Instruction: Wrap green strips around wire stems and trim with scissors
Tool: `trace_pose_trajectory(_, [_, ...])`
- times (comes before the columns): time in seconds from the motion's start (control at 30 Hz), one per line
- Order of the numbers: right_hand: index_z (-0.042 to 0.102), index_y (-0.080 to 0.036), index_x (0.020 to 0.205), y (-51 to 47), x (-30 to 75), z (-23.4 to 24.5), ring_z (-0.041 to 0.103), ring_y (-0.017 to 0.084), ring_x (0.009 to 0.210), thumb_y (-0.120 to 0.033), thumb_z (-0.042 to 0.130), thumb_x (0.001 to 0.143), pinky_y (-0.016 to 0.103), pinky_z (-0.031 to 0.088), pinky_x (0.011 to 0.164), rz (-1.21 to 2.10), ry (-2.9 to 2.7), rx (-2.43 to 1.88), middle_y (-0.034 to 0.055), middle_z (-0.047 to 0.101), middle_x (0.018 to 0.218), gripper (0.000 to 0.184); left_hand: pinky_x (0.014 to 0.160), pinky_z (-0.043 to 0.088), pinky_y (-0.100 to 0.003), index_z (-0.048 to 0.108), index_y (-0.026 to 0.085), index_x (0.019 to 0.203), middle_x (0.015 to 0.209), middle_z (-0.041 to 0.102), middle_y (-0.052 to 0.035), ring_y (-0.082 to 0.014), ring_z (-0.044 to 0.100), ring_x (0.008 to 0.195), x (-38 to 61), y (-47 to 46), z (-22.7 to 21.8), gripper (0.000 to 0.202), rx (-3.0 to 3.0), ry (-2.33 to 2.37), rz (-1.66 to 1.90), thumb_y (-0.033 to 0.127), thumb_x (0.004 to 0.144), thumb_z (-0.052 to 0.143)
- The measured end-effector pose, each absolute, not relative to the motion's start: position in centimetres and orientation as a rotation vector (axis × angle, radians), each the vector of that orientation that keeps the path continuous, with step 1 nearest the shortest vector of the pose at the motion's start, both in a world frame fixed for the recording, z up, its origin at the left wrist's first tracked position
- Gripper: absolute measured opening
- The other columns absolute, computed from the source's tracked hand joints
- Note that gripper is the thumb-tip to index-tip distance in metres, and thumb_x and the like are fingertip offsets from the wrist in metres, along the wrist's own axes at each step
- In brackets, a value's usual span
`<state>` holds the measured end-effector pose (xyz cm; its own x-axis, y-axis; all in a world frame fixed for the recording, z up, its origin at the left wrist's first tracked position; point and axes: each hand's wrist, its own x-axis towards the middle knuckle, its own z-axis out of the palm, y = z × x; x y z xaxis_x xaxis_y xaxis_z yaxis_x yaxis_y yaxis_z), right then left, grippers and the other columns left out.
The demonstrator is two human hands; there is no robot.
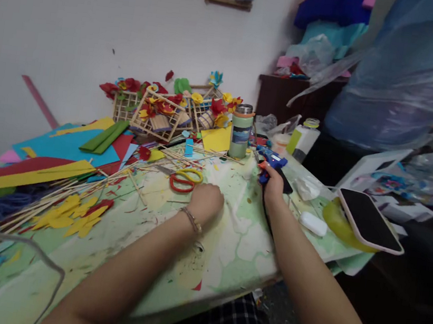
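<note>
- The left hand (208, 203) rests low over the surface (226, 269), knuckles up and back of the hand toward the camera; its fingers curl under and out of sight, so I cannot tell whether it is clenched on something or merely folded.
- The left forearm slants up from the lower left corner toward the middle, a bracelet (192, 220) around the wrist.
- Scissors (176, 177) with red and yellow handles lie just beyond the left hand, on its left side, blades pointing left.
- The right hand (274, 185) is wrapped around a blue glue gun (275, 161), grasping it above the right part of the surface.
- The right forearm reaches in from the lower right, slanting up and left, well apart from the left one; a dark cord (265, 212) runs down beside it.
- A green bottle (239, 136) stands upright to the left of the glue gun, near it.
- A white case (312, 223) lies right of the right forearm, with a phone (370, 220) farther right.
</note>
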<state>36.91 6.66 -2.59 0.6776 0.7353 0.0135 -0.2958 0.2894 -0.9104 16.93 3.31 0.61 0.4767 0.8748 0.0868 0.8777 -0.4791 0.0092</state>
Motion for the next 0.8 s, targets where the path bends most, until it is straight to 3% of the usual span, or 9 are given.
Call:
trace_pose_trajectory(0.1, [0.052, -0.017, 0.057, 7.0, 37.0, -3.0, 0.045, 0.008, 0.045, -0.039, 0.062, 0.061, 0.022, 0.033, 0.043, 0.709, -0.438, -1.053, -0.0055, 0.049, 0.049, 0.024, 0.075, 0.046, -0.036, 0.068, 0.006, 0.098, 0.096, 0.068, -0.0214, -0.0305, 0.064, 0.091, 18.0, 7.2, 1.8, 0.033, -2.673, -1.612, -0.182, 0.024, 0.082, 0.045])
trace_pose_trajectory(0.23, [0.052, -0.018, 0.056, 6.9, 37.3, -2.6, 0.045, 0.008, 0.044, -0.04, 0.059, 0.065, 0.023, 0.032, 0.043, 0.712, -0.398, -1.018, -0.0054, 0.049, 0.048, 0.024, 0.081, 0.046, -0.028, 0.063, 0.013, 0.112, 0.106, 0.067, -0.0125, -0.0224, 0.061, 0.098, 20.6, 13.4, 2.0, 0.038, -2.749, -1.57, -0.318, 0.015, 0.079, 0.045])
trace_pose_trajectory(0.33, [0.053, -0.018, 0.057, 6.6, 37.3, -2.1, 0.044, 0.008, 0.045, -0.038, 0.059, 0.065, 0.022, 0.033, 0.043, 0.717, -0.378, -0.977, -0.0051, 0.049, 0.048, 0.022, 0.08, 0.046, -0.023, 0.064, 0.012, 0.112, 0.101, 0.068, -0.0091, -0.0176, 0.062, 0.091, 22.6, 16.8, 1.1, 0.037, -2.842, -1.485, -0.376, 0.015, 0.078, 0.049])
trace_pose_trajectory(0.5, [0.055, -0.016, 0.06, 6.2, 36.9, -1.6, 0.044, 0.007, 0.046, -0.036, 0.061, 0.063, 0.021, 0.033, 0.044, 0.72, -0.359, -0.919, -0.0049, 0.051, 0.051, 0.021, 0.086, 0.044, -0.025, 0.066, 0.012, 0.11, 0.107, 0.062, -0.0102, -0.0187, 0.059, 0.093, 24.0, 19.5, -1.3, 0.038, -2.93, -1.311, -0.459, 0.022, 0.074, 0.059])
trace_pose_trajectory(0.8, [0.05, -0.017, 0.054, 6.0, 36.3, -1.0, 0.042, 0.006, 0.046, -0.032, 0.063, 0.064, 0.02, 0.034, 0.045, 0.756, -0.371, -0.875, -0.0049, 0.048, 0.048, 0.022, 0.085, 0.044, -0.027, 0.068, 0.014, 0.1, 0.098, 0.065, -0.0096, -0.0203, 0.058, 0.093, 24.4, 20.6, -3.3, 0.029, -2.97, -1.255, -0.553, 0.029, 0.08, 0.053])
